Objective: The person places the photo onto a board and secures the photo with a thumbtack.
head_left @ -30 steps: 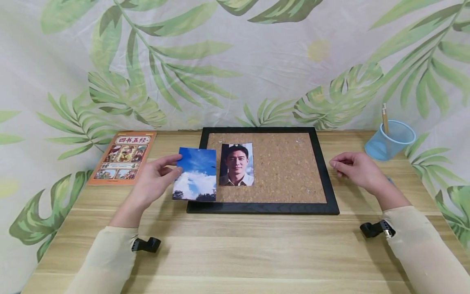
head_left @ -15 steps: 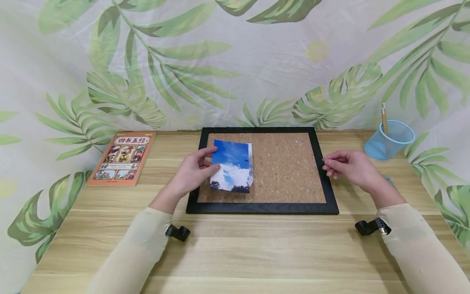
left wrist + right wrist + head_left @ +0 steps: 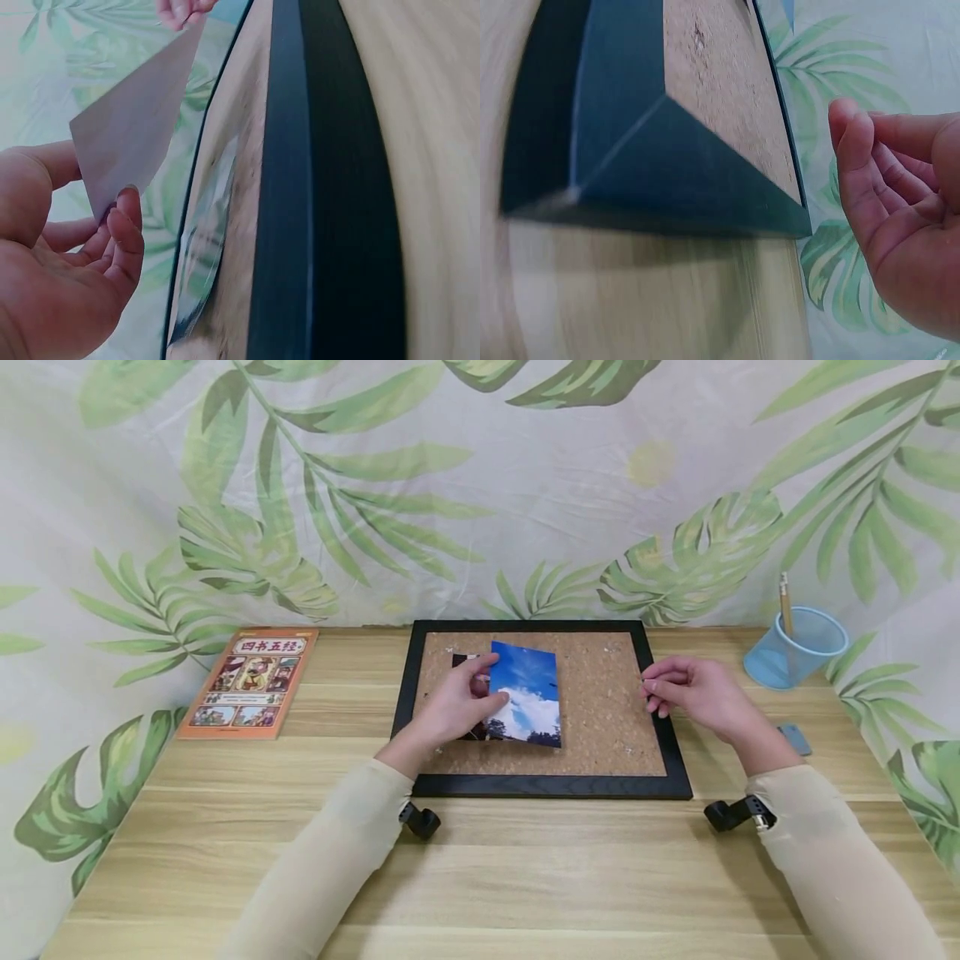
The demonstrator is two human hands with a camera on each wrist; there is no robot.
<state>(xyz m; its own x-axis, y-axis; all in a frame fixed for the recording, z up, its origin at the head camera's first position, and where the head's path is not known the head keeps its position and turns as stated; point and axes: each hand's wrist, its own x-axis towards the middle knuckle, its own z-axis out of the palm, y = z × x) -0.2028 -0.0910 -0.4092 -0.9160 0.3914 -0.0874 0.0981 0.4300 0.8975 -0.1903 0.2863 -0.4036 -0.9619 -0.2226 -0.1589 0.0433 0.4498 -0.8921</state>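
Observation:
My left hand point(image 3: 457, 702) pinches the left edge of a photo of blue sky and clouds point(image 3: 525, 702), held up over the corkboard point(image 3: 600, 710). In the left wrist view the photo's pale back point(image 3: 135, 120) faces the camera, tilted above the board. Under it, a portrait photo point(image 3: 467, 727) lies on the cork, mostly covered by the hand and sky photo. My right hand point(image 3: 693, 693) is over the board's right frame edge. Its thumb and index fingertips point(image 3: 851, 135) meet, pinching something tiny, too small to make out.
Small clear pins point(image 3: 628, 749) sit in the cork. An orange comic-style book point(image 3: 251, 681) lies at the left. A blue mesh pencil cup point(image 3: 795, 647) holding a pencil point(image 3: 785, 602) stands at the back right. Behind my right wrist lies a small blue-grey item point(image 3: 795, 739).
My left hand has carried the sky photo rightward from the board's left edge, passing over the portrait. My right hand has shifted slightly left, to the frame edge.

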